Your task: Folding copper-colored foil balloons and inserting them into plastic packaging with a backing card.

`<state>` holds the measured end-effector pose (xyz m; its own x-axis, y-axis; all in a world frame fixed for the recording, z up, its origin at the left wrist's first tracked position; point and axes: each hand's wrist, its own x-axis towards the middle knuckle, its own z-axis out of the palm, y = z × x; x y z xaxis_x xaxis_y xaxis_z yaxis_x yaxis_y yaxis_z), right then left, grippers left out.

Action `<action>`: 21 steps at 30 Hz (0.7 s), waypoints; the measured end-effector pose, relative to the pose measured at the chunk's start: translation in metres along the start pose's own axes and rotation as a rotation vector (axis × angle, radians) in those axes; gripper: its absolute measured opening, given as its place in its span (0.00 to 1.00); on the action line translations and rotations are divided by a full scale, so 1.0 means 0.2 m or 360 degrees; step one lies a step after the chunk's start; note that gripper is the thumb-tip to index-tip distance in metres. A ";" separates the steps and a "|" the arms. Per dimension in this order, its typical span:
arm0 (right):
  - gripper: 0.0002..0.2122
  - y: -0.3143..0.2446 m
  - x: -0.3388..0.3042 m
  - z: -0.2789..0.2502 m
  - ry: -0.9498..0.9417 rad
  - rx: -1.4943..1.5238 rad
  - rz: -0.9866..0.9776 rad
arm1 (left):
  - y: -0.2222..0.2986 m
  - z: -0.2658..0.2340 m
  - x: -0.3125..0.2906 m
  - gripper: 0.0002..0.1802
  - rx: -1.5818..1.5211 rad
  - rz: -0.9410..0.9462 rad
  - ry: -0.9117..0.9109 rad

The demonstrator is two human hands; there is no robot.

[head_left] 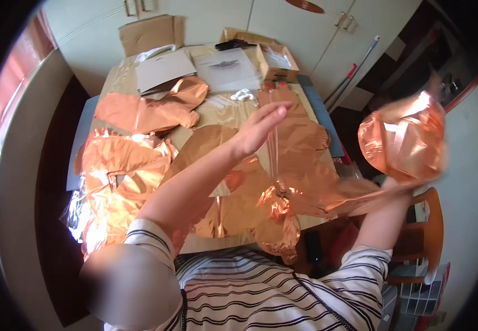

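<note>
My left hand (pixel 262 128) is over the middle of the table, fingers stretched out and nothing in them. Below it lies a flat, uninflated rose-gold foil balloon (pixel 299 149). At the right, beyond the table's edge, my right hand (pixel 398 185) holds up a crumpled, shiny part of a rose-gold foil balloon (pixel 401 138). That foil hides its fingers, and a blurred strip of foil runs from there back to the table. A bunched foil piece (pixel 277 218) hangs over the near edge. More flat foil balloons (pixel 134 113) cover the table's left side.
Toward the back of the table (pixel 115 83) are a grey-white folder (pixel 164 71), a clear plastic sheet (pixel 228 69), an open cardboard box (pixel 277 63) and small white pieces (pixel 243 95). White cabinets (pixel 206 22) stand behind. An orange-brown chair (pixel 432 231) is at the right.
</note>
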<state>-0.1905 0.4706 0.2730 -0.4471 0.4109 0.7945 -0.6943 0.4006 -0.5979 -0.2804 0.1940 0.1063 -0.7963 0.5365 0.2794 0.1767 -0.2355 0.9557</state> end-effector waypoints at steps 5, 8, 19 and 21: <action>0.07 -0.11 -0.45 0.81 -0.0898 -0.0369 -0.0188 | 0.25 0.08 -0.58 0.36 -0.1255 -0.0242 -0.0334; 0.05 0.10 -0.84 1.09 -0.1201 -0.0747 -0.0450 | 0.30 0.14 -1.00 0.31 -0.1411 -0.0601 -0.0039; 0.11 0.49 -1.42 1.09 -0.1449 -0.0588 -0.0503 | 0.25 -0.43 -1.68 0.26 0.2043 0.0008 0.0321; 0.14 0.48 -1.40 1.06 -0.1482 -0.0574 -0.0435 | 0.22 -0.42 -1.70 0.26 0.2105 0.0042 0.0320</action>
<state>-0.2509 0.2207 0.0155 -0.6653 -0.4655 0.5837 -0.6959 0.6697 -0.2591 -0.0510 -0.0666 0.0449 -0.8345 0.3891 0.3902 0.5259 0.7739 0.3530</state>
